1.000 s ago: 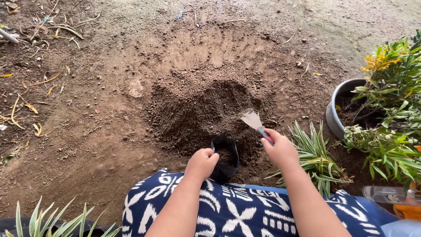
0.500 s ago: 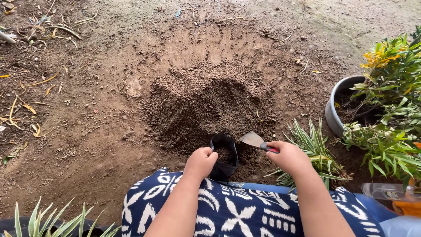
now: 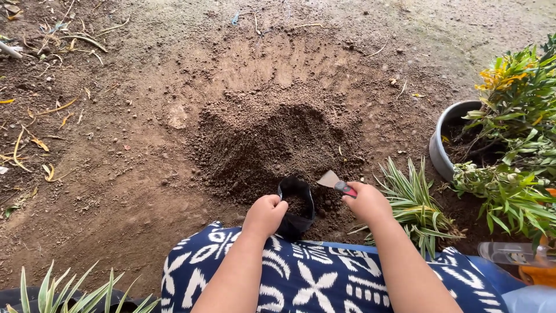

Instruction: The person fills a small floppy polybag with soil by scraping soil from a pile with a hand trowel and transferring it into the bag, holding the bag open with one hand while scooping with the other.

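Soil heaped in a loose brown mound (image 3: 278, 145) fills the middle of the head view, on bare packed ground. At its near foot stands a small black grow bag (image 3: 296, 204), mouth open and some earth inside. The left hand (image 3: 265, 215) is curled into a fist on the bag's left rim, pinching it open, forearm running straight up from the lap. The right hand (image 3: 368, 203) is closed around the red handle of a small metal trowel (image 3: 333, 181), wrist bent inward, blade held low and tilted just beside the bag's right rim. A blue-and-white patterned cloth (image 3: 313, 278) covers the lap. Striped grassy plants (image 3: 414, 206) lie beside the right forearm; a grey pot (image 3: 443, 145) of leafy shrubs stands farther right.
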